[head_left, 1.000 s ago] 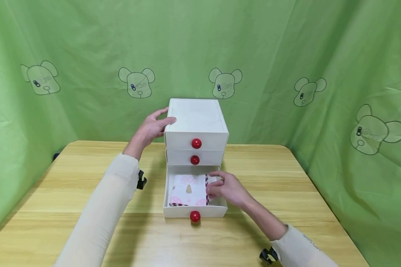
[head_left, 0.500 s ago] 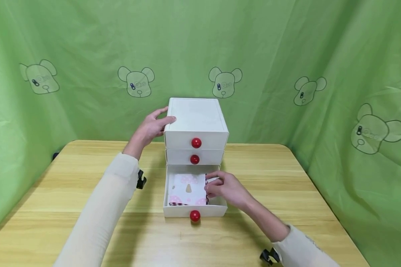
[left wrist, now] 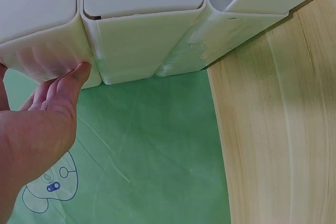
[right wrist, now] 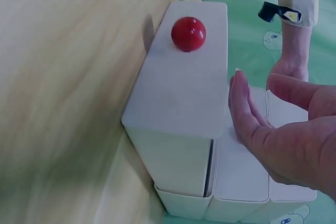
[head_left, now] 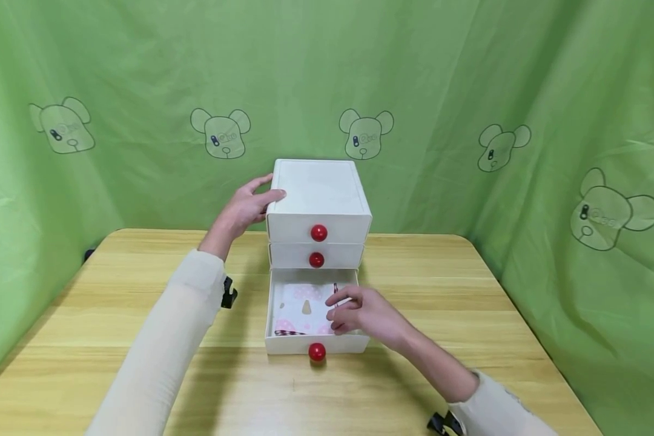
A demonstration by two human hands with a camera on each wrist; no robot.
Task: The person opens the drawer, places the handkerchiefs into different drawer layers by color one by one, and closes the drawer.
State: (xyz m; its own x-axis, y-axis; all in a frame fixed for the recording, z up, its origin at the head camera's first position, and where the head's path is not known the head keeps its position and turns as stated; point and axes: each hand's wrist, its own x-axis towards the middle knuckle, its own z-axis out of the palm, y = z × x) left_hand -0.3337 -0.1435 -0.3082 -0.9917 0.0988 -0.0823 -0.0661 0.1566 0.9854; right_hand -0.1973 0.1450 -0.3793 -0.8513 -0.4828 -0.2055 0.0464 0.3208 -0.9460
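A white three-drawer box (head_left: pixel 321 188) stands on the table, and its bottom drawer (head_left: pixel 318 345) is pulled out. Inside lies a flat white item with pink patterns (head_left: pixel 297 312), trimmed with dark checkered strips; whether it is cloth or paper I cannot tell. My left hand (head_left: pixel 247 203) rests on the box's upper left edge, thumb on top and fingers against the side wall, as the left wrist view also shows. My right hand (head_left: pixel 370 315) hovers over the drawer's right part, fingers loosely bent. In the right wrist view that hand (right wrist: pixel 294 135) holds nothing.
Red round knobs (head_left: pixel 317 352) stick out from the drawer fronts; the two upper drawers (head_left: pixel 289 254) are closed. A green curtain (head_left: pixel 414 79) with bear-head drawings hangs close behind the wooden table (head_left: pixel 441 290) and along both sides.
My right hand has moved slightly left and toward the front, over the patterned item, covering more of the right checkered strip. My left hand stays on the box. The drawer has not moved.
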